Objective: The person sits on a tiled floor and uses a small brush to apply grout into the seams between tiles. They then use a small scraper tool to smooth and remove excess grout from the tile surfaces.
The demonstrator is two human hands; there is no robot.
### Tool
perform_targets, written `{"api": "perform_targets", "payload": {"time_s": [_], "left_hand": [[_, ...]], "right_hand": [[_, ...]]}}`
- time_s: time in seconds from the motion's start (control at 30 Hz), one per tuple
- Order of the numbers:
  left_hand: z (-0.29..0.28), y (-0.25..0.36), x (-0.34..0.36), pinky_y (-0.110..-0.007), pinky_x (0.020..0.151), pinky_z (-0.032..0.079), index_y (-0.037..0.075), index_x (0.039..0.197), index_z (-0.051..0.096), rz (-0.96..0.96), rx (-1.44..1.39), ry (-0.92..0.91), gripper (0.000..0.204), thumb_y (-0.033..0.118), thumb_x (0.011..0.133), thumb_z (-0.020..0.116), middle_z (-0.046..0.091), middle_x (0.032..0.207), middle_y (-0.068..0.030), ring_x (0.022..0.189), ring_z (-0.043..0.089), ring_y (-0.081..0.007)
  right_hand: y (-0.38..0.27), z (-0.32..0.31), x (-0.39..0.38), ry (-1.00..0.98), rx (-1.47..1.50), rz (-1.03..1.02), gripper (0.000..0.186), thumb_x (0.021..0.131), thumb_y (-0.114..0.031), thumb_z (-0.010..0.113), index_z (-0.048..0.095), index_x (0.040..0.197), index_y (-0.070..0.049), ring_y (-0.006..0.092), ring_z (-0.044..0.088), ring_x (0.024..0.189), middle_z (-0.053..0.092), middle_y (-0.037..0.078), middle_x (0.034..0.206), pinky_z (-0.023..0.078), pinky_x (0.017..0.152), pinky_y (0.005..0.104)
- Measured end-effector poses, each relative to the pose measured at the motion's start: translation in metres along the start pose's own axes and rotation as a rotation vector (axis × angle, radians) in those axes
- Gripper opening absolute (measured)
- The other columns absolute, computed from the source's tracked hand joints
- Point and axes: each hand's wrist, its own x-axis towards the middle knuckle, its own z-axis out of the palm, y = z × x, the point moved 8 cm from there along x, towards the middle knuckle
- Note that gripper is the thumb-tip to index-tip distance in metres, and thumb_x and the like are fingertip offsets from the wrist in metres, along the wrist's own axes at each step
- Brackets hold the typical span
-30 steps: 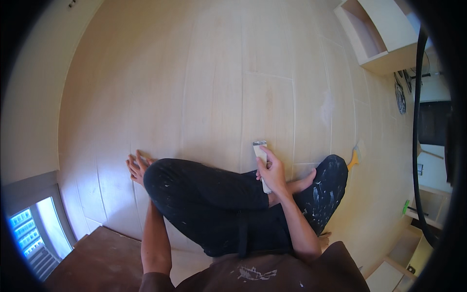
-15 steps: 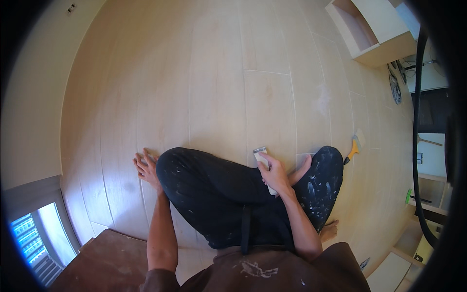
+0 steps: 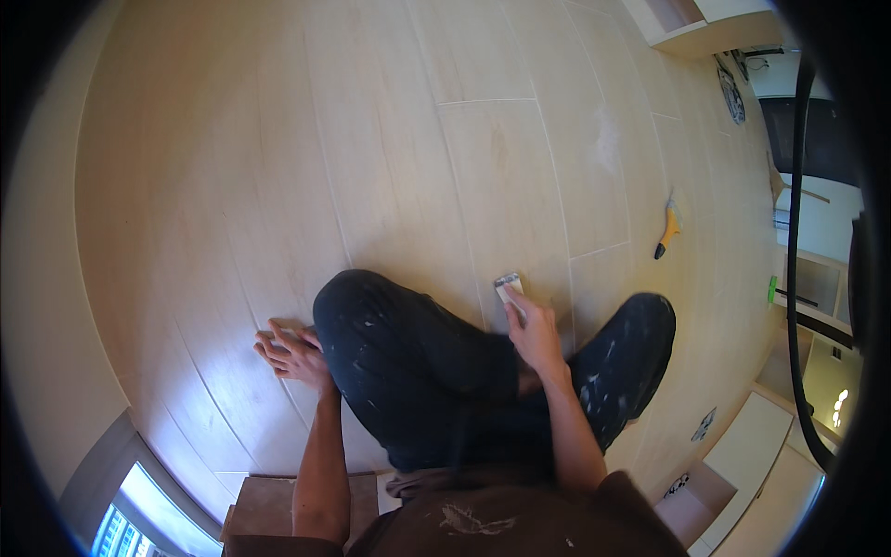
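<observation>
My right hand (image 3: pixel 536 339) is wrapped round a slim, pale tool (image 3: pixel 509 284) with a grey, metal-looking far end. It holds the tool low between my bent legs, and the lower part is hidden in my grip. To the left, my left hand (image 3: pixel 293 353) rests on the wood-look floor (image 3: pixel 390 186) beside my knee, fingers spread and nothing in them. A scraper with a yellow handle and black end (image 3: pixel 667 230) lies on the floor beyond my right knee.
A pale wall (image 3: pixel 56 241) and a window (image 3: pixel 153 506) border the left. Behind my left arm sits a brown board (image 3: pixel 269 511). White and wood cabinets (image 3: pixel 747 446) line the right, and a black cable (image 3: pixel 796 232) hangs down there. A whitish smudge (image 3: pixel 606 139) marks the floor ahead.
The view has shifted, so the floor, scraper and cabinets sit differently in it. My right hand still grips the pale tool, tilted slightly differently. My left hand stays on the floor.
</observation>
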Motion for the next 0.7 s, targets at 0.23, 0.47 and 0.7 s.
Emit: {"api": "perform_targets", "payload": {"time_s": [0.23,0.47,0.7], "left_hand": [[0.010,-0.016,0.000,-0.068,0.114,0.027,0.019,0.163,0.038,0.014,-0.028,0.052,0.064,0.040,0.103,0.051,0.031,0.165,-0.0204,0.157,0.022,-0.0437],[0.023,-0.030,-0.001,-0.065,0.112,0.029,0.021,0.160,0.040,-0.018,0.017,0.103,0.074,0.049,0.097,0.067,0.034,0.163,-0.0189,0.155,0.026,-0.0399],[-0.011,0.007,0.067,-0.060,0.105,0.033,0.017,0.143,0.054,0.223,-0.007,0.048,0.053,0.032,0.094,0.066,0.046,0.145,-0.0177,0.136,0.044,-0.0381]], "right_hand": [[0.028,0.016,-0.064,0.128,0.086,0.012,0.037,0.097,-0.010,0.069,0.071,0.134,-0.007,0.0380,0.073,0.076,0.075,0.028,0.099,0.058,0.075,0.0414],[0.069,0.051,-0.076,-0.108,0.333,0.108,0.040,0.099,-0.011,0.069,0.068,0.139,-0.010,0.0220,0.067,0.058,0.072,0.019,0.076,0.053,0.059,0.0349],[0.047,0.043,-0.075,0.145,0.189,-0.242,0.042,0.098,-0.004,0.070,0.068,0.140,-0.009,0.0210,0.072,0.068,0.075,0.020,0.085,0.055,0.065,0.0327]]}}
